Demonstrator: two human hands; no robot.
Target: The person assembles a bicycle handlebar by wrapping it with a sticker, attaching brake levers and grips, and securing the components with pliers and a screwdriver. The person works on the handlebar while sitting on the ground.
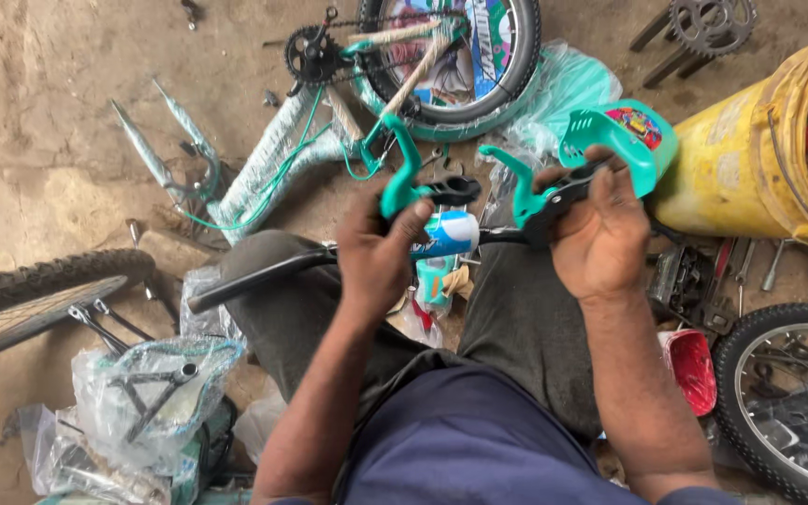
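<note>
Across the person's lap lies a black handlebar point(264, 273), its long axis running left to right, the bare left end pointing toward the loose tyre point(44, 276) on the dirt floor. A white and blue band point(448, 234) wraps its middle. Two teal brake levers sit on the bar: the left hand point(378, 251) has its fingers clamped around the left lever point(402, 182) and its black clamp, while the right hand point(600, 238) grips the right lever point(527, 192) the same way, fingers closed on it. Both levers stand up and curve away from the person — so, by my reading, they are already slid onto the bar, though whether they are tightened cannot be told. No grips show on the bar ends.

Beyond the hands rest a teal bicycle frame point(273, 154) with its rear wheel point(465, 61), a teal plastic seat point(624, 136) and a yellow bucket point(750, 164) of tools. Bagged parts point(151, 393) lie at lower left.
</note>
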